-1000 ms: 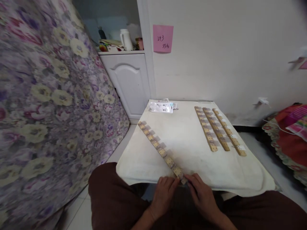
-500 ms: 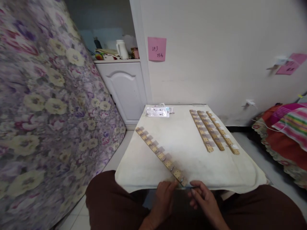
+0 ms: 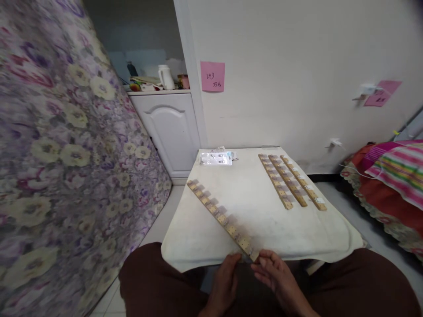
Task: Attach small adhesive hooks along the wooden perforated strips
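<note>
A long wooden strip (image 3: 220, 216) lies slantwise across the cloth-covered table, its near end at the front edge. Along it sit small holes, little metal pieces and clear tabs. My right hand (image 3: 277, 275) has its thumb and fingers closed on the strip's near end. Just left of that end is my left hand (image 3: 225, 279), fingers curled together by the table edge; anything it may hold is hidden. Three similar wooden strips, a left one (image 3: 276, 181), a middle one (image 3: 288, 180) and a right one (image 3: 304, 182), lie side by side at the right.
Clear packaging (image 3: 215, 158) with small metal items lies at the table's back left. The white cloth (image 3: 198, 240) hangs over the front edge above my knees. A floral curtain (image 3: 72, 154) stands left, a wall (image 3: 264, 88) behind, a bed with striped cloth (image 3: 399, 163) right.
My right hand has moved slightly left, onto the strip's near end. A thin dark object at its fingertips earlier no longer shows clearly. The view has shifted slightly.
</note>
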### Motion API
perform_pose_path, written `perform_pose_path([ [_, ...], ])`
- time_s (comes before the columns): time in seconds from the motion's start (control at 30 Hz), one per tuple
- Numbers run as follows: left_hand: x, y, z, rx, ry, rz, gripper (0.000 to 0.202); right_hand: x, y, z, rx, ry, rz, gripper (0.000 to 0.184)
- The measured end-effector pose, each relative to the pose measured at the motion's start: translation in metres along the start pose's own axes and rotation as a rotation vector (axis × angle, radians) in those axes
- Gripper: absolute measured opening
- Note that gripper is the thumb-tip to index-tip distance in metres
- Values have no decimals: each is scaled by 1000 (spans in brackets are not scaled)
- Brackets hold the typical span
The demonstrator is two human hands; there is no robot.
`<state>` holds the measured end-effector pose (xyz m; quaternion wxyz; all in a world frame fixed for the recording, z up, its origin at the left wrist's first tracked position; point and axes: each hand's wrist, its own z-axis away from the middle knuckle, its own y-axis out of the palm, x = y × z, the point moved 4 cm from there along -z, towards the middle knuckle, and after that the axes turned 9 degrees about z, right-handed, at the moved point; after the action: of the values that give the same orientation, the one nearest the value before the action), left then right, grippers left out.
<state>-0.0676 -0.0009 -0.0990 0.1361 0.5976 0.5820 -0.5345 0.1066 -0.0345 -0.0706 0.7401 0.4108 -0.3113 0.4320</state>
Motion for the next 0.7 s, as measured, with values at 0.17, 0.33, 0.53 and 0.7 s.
perform_pose_path([
  [0.17, -1, -2, 1, 21, -54, 76, 56, 0, 15, 2, 71, 105, -94, 42],
  [0.33, -8, -6, -3, 40, -92, 130, 55, -1, 28, 0, 146, 135, -114, 34],
  [0.53, -11, -9, -6, 48, -142, 173, 52, -6, 30, -5, 194, 126, -101, 29],
  [0.7, 1, -5, -3, -17, -122, 171, 43, -12, 24, -11, 207, 116, -95, 32],
])
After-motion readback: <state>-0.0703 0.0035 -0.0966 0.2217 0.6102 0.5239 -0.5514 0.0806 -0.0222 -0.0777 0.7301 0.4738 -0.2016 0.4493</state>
